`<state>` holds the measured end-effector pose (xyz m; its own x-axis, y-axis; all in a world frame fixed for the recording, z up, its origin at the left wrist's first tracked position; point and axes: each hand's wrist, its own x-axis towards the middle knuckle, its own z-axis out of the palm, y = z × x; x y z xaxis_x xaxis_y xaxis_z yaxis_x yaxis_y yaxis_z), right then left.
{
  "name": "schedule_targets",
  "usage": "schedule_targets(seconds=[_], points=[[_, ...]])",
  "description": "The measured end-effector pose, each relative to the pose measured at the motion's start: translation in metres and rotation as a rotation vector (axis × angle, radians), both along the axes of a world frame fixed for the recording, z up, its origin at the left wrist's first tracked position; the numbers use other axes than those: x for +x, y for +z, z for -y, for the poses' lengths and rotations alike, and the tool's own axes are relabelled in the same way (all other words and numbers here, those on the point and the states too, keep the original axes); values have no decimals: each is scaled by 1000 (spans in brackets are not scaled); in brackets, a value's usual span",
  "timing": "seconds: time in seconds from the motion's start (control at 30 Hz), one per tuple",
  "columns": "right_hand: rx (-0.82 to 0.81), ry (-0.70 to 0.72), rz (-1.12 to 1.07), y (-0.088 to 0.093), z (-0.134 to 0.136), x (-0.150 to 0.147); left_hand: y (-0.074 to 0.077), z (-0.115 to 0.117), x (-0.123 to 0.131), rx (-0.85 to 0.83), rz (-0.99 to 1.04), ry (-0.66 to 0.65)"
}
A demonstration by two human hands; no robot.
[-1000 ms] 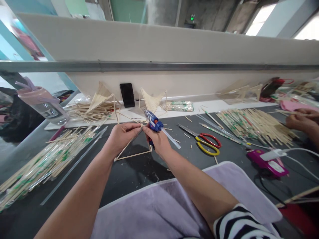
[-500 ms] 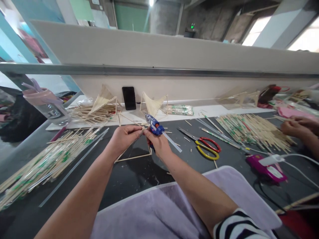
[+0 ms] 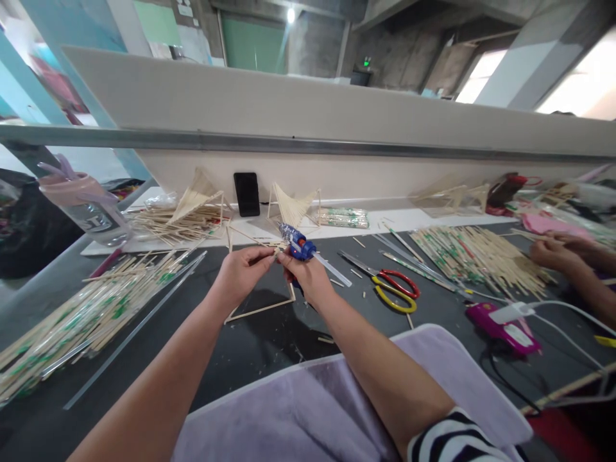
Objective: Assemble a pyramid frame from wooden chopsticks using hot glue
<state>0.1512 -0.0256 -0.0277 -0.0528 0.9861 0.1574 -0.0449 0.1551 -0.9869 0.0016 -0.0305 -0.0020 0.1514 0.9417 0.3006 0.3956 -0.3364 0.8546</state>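
My left hand point(image 3: 244, 273) pinches a joint of a thin wooden stick frame point(image 3: 262, 312) that stands over the dark tabletop. Right beside it, my right hand point(image 3: 304, 273) is closed round a blue hot glue gun point(image 3: 299, 242), its thumb and finger meeting the left fingertips at the same joint. A clear glue stick point(image 3: 333, 269) pokes out of the gun's rear, and the nozzle points away from me. The exact spot between my fingertips is too small to make out. Scissors point(image 3: 385, 280) with red and yellow handles lie to the right.
Bundled sticks point(image 3: 110, 301) lie at left, more sticks point(image 3: 476, 256) at right. Finished-looking stick models point(image 3: 294, 204) and a phone point(image 3: 247, 194) stand along the back ledge. A purple power strip point(image 3: 503, 328) with cables sits at right, near another person's hands point(image 3: 558, 251). A bottle point(image 3: 86, 208) stands far left.
My hands stay together at the joint with the glue gun held. The view has shifted slightly, and the frame's lower corner sits a little further right.
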Motion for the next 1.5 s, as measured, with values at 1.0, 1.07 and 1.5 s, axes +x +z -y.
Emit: schedule_targets(seconds=[1.0,1.07,1.5], points=[[-16,-28,-54,-8,-3,-5,-7,0,3,16,11,35],[-21,-35,-59,-9,-3,-5,-6,1,4,15,21,27],[-29,-71,-20,-10,-2,-7,-1,2,4,16,21,22]])
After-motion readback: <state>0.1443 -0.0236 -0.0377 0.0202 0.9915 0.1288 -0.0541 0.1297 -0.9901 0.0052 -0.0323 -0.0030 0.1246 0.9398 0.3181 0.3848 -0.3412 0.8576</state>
